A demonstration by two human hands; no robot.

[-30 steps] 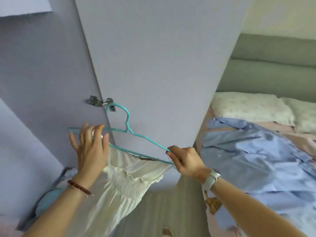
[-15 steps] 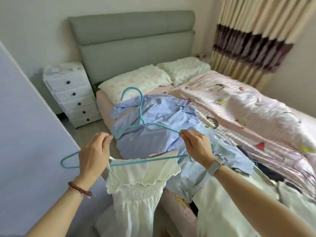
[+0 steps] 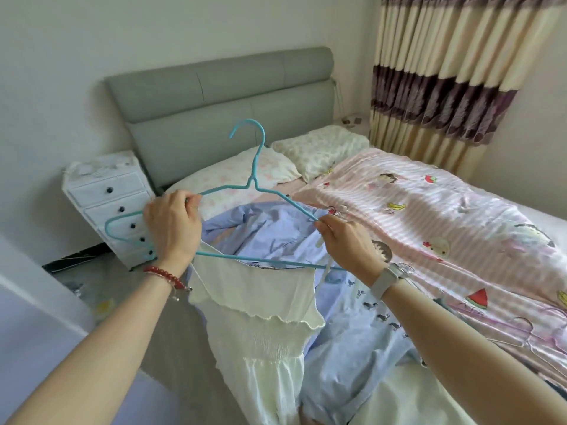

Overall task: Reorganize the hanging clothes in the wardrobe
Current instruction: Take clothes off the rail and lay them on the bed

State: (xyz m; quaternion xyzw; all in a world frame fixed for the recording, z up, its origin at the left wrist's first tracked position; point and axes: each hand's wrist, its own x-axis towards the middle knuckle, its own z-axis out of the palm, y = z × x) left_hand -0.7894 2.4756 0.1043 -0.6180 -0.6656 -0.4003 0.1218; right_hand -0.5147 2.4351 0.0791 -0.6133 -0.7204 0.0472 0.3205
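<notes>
Head view: a blue hanger is held up over the bed, hook at 12 o'clock. The left hand, at 9 o'clock of the hanger, has its grip curled round the left shoulder wire. The right hand, at 3 o'clock, pinches the right shoulder wire. A cream dress hangs from the bottom bar toward 6 o'clock, in front of a light blue shirt lying on the bed.

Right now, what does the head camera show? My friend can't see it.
Two hands, left and right, hold a teal hanger carrying a cream dress above a bed strewn with blue clothes.
</notes>
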